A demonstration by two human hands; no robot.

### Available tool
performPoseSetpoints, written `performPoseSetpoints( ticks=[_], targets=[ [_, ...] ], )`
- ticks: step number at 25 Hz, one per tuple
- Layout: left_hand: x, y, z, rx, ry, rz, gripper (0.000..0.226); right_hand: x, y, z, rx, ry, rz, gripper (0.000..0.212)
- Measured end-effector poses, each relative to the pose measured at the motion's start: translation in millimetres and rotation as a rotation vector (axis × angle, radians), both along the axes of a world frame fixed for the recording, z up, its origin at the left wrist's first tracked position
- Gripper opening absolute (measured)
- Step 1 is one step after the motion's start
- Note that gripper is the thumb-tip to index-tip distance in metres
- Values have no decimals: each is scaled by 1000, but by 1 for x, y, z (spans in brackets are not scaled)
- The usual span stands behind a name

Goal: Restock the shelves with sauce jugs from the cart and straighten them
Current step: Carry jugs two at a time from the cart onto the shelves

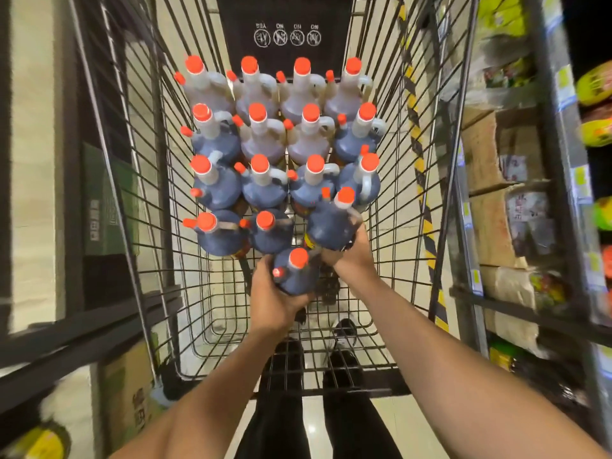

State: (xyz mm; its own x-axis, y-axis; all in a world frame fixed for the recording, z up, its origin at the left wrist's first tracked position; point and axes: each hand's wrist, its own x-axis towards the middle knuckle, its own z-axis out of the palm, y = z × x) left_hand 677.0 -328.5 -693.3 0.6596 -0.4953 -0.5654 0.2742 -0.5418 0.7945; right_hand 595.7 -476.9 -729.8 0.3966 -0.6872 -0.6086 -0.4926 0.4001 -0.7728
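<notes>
Head view: both hands, left (276, 298) and right (347, 256), are each gripping a dark red-capped plastic sauce jug (296, 273) at the wire cart's (390, 326) near end. Most jugs (265, 187) are standing unloaded, so restocking seems barely begun.

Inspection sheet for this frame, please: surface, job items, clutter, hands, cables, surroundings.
Surface: wire cart, its near end bare of jugs.
Job's things: dark sauce jugs with orange caps stand in rows at the far end; near jug and right jug are in hand.
Clutter: nothing seen.
Grippers: left hand grips the near jug; right hand holds the right jug from below.
Cables: nothing seen.
Surroundings: stocked shelves on the right, blurred; green box on the left; pale tiled floor.
</notes>
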Motion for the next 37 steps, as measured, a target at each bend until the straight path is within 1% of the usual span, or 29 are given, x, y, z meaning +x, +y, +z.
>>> performPoseSetpoints(
  ticks=[2, 4, 5, 7, 9, 11, 14, 15, 18, 19, 21, 23, 24, 26, 27, 29, 33, 35, 37],
  targets=[
    [4, 6, 14, -2, -2, -71, 80, -7, 7, 17, 50, -60, -111, 79],
    [10, 13, 40, -50, 83, -66, 88, -14, 13, 44, 87, -80, -138, 73],
    [15, 16, 55, -67, 112, -74, 92, -17, 15, 60, 113, -101, -135, 72],
    [19, 23, 93, -98, 165, -104, 98, -25, 21, 93, 160, -150, -133, 77],
    [25, 30, 131, -140, 182, -127, 94, -33, 29, 133, 175, -182, -144, 85],
    [31, 35, 166, -186, 164, -166, 88, -42, 39, 177, 128, -215, -131, 84],
    [30, 36, 225, -242, 128, -258, 70, -61, 58, 243, 109, -233, -173, 82],
    [28, 36, 241, -261, 103, -288, 66, -70, 64, 261, 101, -271, -199, 78],
    [20, 28, 284, -280, 103, -362, 72, -89, 82, 303, 161, -352, -289, 54],
    [17, 26, 291, -294, 129, -382, 74, -97, 89, 312, 167, -369, -331, 50],
    [3, 18, 317, -308, 160, -467, 69, -119, 103, 337, 144, -429, -432, 54],
    [-15, 10, 341, -324, 183, -564, 56, -144, 118, 360, 112, -479, -509, 58],
    [-28, 6, 351, -339, 191, -631, 54, -160, 126, 372, 92, -499, -547, 63],
    [-53, 0, 364, -358, 226, -764, 67, -191, 143, 392, 39, -515, -602, 85],
    [-66, -2, 367, -358, 246, -815, 74, -207, 151, 397, 17, -525, -629, 89],
    [-103, -5, 372, -343, 270, -953, 80, -245, 177, 408, -43, -537, -733, 84],
    [-197, 13, 383, -335, 274, -1175, 84, -316, 253, 419, -122, -493, -1011, 80],
    [-240, 31, 389, -322, 293, -1225, 79, -345, 290, 423, -143, -460, -1118, 80],
    [-290, 57, 395, -296, 339, -1299, 67, -378, 334, 427, -173, -412, -1237, 82]
  ],
)
